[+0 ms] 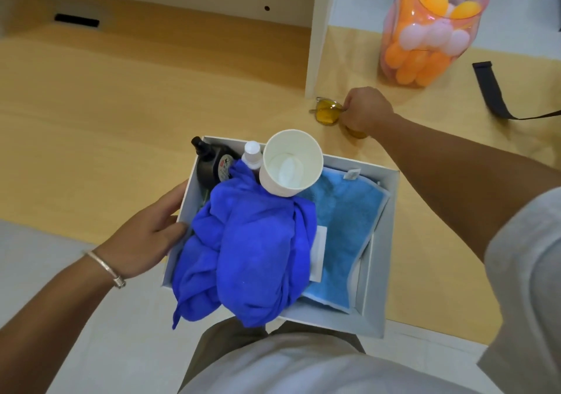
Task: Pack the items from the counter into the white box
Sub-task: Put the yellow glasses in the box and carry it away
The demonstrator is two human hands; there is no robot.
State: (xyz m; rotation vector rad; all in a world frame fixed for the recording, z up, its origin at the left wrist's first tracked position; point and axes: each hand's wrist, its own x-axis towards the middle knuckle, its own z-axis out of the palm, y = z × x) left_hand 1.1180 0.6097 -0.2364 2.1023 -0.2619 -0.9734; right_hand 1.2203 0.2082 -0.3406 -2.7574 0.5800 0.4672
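Note:
The white box [383,239] sits at the counter's near edge. Inside it lie a crumpled dark blue cloth [252,254], a light blue towel [343,226], a white paper cup [291,163], a small white bottle [252,154] and a black pump [212,163]. My left hand [151,229] grips the box's left wall, thumb inside the rim. Behind the box, yellow-lensed glasses [327,113] lie on the counter. My right hand [365,111] closes its fingers around their right side, covering part of the frame.
A pink-tinted clear jar [431,29] full of orange and white balls stands at the back right. A black strap [491,90] lies right of it. A white upright panel [318,38] stands just behind the glasses.

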